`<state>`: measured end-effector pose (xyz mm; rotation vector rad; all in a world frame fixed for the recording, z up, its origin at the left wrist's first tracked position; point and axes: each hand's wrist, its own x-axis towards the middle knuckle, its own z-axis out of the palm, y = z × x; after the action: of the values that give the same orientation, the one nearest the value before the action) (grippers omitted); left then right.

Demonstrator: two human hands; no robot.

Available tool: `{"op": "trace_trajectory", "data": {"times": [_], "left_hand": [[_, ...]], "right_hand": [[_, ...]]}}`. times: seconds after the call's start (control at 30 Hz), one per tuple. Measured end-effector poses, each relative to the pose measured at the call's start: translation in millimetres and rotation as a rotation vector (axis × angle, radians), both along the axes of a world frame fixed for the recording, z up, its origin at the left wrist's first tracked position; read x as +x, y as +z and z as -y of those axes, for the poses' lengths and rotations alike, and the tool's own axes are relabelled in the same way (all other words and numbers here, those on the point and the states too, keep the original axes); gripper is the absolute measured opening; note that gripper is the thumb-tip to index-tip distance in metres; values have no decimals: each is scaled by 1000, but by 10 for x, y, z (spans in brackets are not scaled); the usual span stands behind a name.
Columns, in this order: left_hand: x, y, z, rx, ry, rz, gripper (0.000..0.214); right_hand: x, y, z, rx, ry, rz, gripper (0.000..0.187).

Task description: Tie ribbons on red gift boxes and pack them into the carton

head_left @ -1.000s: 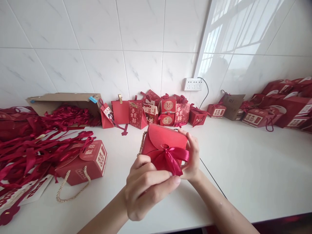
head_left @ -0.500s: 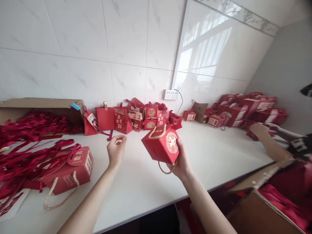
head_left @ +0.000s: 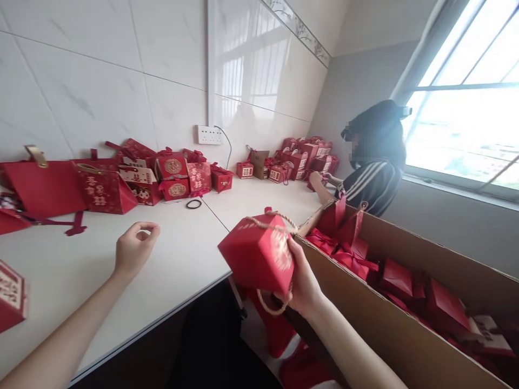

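Observation:
My right hand (head_left: 305, 282) is wrapped round one side of a red gift box (head_left: 252, 256) with a gold round print. The box is tilted, and twisted rope handles (head_left: 271, 309) hang from it and lie over its top. It is in the air over the table's front edge, near a cardboard box. My left hand (head_left: 135, 249) hovers above the white table (head_left: 182, 265), thumb and fingertips curled together in a ring, and I see nothing in them. Part of another red box (head_left: 11, 297) shows at the left edge.
Several red gift boxes (head_left: 174, 175) line the wall, with more piled (head_left: 302, 156) at the far end. A black ring (head_left: 193, 204) lies on the table. A cardboard box (head_left: 348, 305) of red boxes stands right. Beyond it, a person (head_left: 373, 156) handles a red box.
The view has swung right, bringing the cardboard box, the window and the other person into sight. The red gift box has moved with my right hand toward the cardboard box. My left hand stays curled.

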<state>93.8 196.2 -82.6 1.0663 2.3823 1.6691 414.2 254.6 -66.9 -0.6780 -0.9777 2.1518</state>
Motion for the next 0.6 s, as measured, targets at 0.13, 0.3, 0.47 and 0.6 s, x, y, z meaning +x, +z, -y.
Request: {"op": "trace_trajectory", "data": {"times": [0.13, 0.3, 0.47, 0.6], "left_hand": [[602, 215, -33, 88, -273, -19, 39], [1706, 518, 95, 166, -767, -76, 47], [2152, 587, 256, 323, -744, -153, 10], [2248, 526, 391, 656, -625, -617, 15]], "right_hand": [[407, -89, 151, 999, -612, 436, 94], [670, -25, 311, 1492, -794, 664, 97], [734, 5, 404, 1552, -841, 668, 98], [779, -32, 450, 1522, -885, 658, 97]]}}
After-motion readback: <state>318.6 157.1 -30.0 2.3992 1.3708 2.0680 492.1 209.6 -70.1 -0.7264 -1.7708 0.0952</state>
